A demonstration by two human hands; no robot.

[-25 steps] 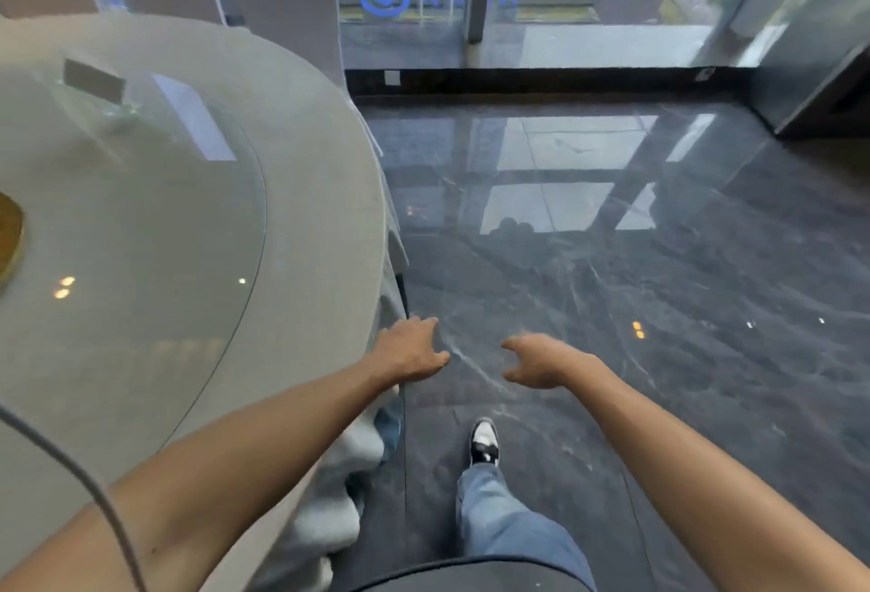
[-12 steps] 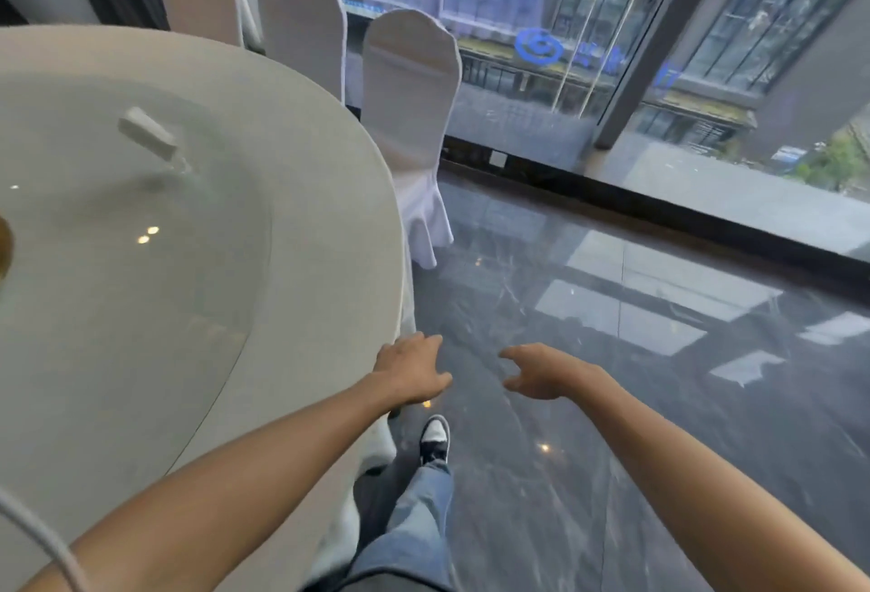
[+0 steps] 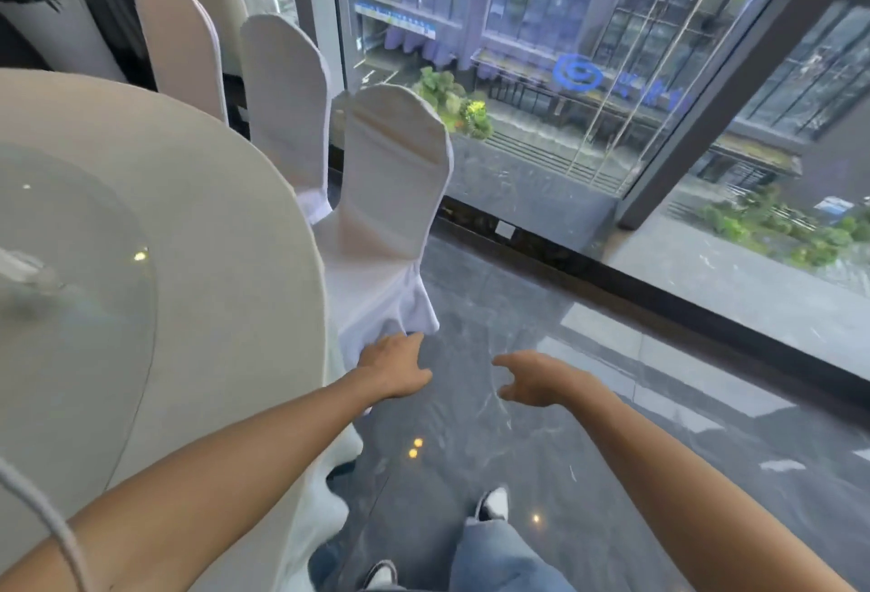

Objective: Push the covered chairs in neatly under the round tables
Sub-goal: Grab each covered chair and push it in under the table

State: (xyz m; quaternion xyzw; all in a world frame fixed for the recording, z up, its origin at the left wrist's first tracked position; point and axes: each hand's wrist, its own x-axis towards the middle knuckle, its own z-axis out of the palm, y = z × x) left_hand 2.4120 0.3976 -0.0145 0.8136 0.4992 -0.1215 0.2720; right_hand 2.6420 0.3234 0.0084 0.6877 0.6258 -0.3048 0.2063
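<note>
Head view: the round table [image 3: 245, 234], draped in a pale cloth, fills the left of the frame. Three covered chairs stand along its far rim. The nearest chair [image 3: 390, 196] is upright, its seat skirt hanging to the dark floor [image 3: 541, 427] and its near side just beside the tablecloth edge; whether its seat is fully under the table cannot be told from here. The second chair [image 3: 287, 106] and third chair [image 3: 181, 45] stand close behind it, backs roughly in line.

The left hand [image 3: 395, 368] is extended forward, fingers relaxed and spread, holding nothing; it overlaps the lower hem of the nearest chair's skirt, but contact cannot be confirmed. The right hand [image 3: 534, 379] is also empty, fingers loosely apart, over the bare floor and clear of the chair.

Step in hand, as judged: approach to the nearest chair. Recommended procedure: place both hands on the backrest, one at each side. Push straight toward the table centre. Apply even force so the chair does not twist. Keep the skirt from bunching against the tablecloth. Stop with the backrest aligned with its neighbours
</note>
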